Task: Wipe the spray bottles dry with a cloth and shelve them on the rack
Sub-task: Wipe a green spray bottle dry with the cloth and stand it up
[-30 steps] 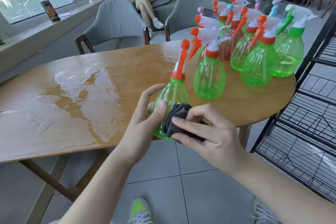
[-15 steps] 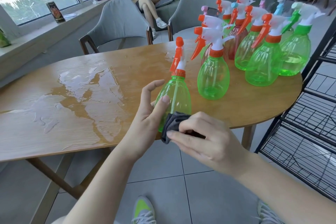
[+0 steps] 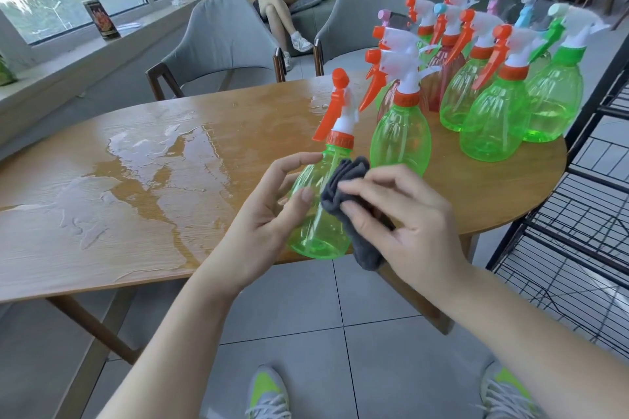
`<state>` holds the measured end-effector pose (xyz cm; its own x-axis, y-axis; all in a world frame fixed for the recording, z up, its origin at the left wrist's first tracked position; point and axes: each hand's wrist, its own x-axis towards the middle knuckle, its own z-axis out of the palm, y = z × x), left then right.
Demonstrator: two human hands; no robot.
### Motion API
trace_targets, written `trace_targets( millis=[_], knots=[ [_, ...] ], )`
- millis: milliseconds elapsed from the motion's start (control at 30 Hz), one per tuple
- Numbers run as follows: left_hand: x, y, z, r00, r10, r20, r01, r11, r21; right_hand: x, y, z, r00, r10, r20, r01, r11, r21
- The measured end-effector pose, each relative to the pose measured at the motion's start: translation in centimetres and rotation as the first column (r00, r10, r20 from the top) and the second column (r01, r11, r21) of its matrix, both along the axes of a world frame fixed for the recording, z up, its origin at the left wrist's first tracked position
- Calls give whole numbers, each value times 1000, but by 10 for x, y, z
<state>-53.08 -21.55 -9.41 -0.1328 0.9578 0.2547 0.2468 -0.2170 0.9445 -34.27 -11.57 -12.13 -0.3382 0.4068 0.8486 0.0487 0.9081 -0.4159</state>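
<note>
I find the wiping step in hand. My left hand [image 3: 269,214] grips a green spray bottle [image 3: 320,214] by its body, thumb across the front and fingers curled round the far side, and holds it in the air just over the near edge of the table [image 3: 136,180], tilted slightly with its orange trigger head leaning away from me. My right hand [image 3: 405,214] pinches a folded grey cloth [image 3: 350,187] and presses it against the right flank of the bottle; the fingertips [image 3: 350,211] bear on the cloth itself.

To do this step well, I judge the left hand should turn the bottle while the cloth stays pressed flat, so that every side is covered, then the cloth should go up round the neck and under the trigger, where water tends to collect. The base needs a pass as well. I cannot tell from this view whether droplets remain on the plastic, as the transparent wall hides them.

The bottle sits between the two hands, touching both. The remaining spray bottles [image 3: 490,112] stand clustered on the far right of the table, well apart from the hands. A sheet of spilled water [image 3: 160,167] lies to the left; the dried bottle should not be set down there. The black wire rack [image 3: 578,248] stands just beside the table to my right.
</note>
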Motion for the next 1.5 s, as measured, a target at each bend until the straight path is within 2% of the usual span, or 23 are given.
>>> trace_targets(
  millis=[100,267,467,567,700,800,900,1033,1167,1233,1400,1500],
  knots=[
    [0,-1,-2,999,14,-36,-14,1000,4,2,-3,-1,1000,12,11,-13,998,56],
    [4,-1,-2,998,6,-56,-7,1000,-14,-2,3,7,999,-15,-43,14,999,-39],
    [5,0,-6,997,78,6,-77,997,-31,-4,-6,-5,991,89,99,-105,980,171],
    [7,1,-7,989,146,-25,-146,989,-2,-5,-9,-10,985,72,158,-113,957,269],
    [6,1,-8,986,161,-44,-161,987,6,-3,-9,-15,986,30,164,-87,933,348],
    [6,0,-5,987,161,-3,-161,987,-7,0,-7,-18,989,42,143,-85,947,310],
    [5,-2,-4,995,84,44,-83,996,-29,-1,-7,-19,991,57,119,-84,968,235],
    [-1,-3,-5,999,-18,49,20,999,-34,-7,-4,-2,1000,10,15,-12,996,84],
    [-6,-3,-6,999,-51,20,51,998,-29,-8,5,12,998,-26,-54,20,994,-111],
    [-8,-2,-8,999,-39,36,40,999,-16,-6,5,10,999,-7,-38,3,995,-98],
    [-9,2,-11,998,10,55,-9,1000,-24,-1,-2,-5,999,29,40,-32,997,70],
    [-7,3,-9,998,3,62,-1,1000,-30,-2,0,-1,999,27,20,-28,998,56]
  ],
)
